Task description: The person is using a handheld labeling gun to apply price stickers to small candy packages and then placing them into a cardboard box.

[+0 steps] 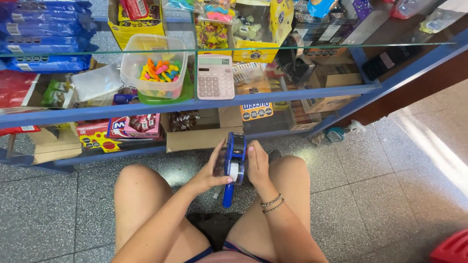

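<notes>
A blue price-label gun (234,165) is gripped between both hands above the knees, over the speckled floor (380,195). It is clasped on one side by the left hand (210,171), on the other by the right hand (257,164), a white label roll seen at its middle. Ahead, a pink calculator (215,77) and a clear tub of coloured sweets (155,68) are set on the glass counter (195,104).

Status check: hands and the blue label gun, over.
Left hand and right hand both grip the blue label gun above the knees. Nothing in the way.
</notes>
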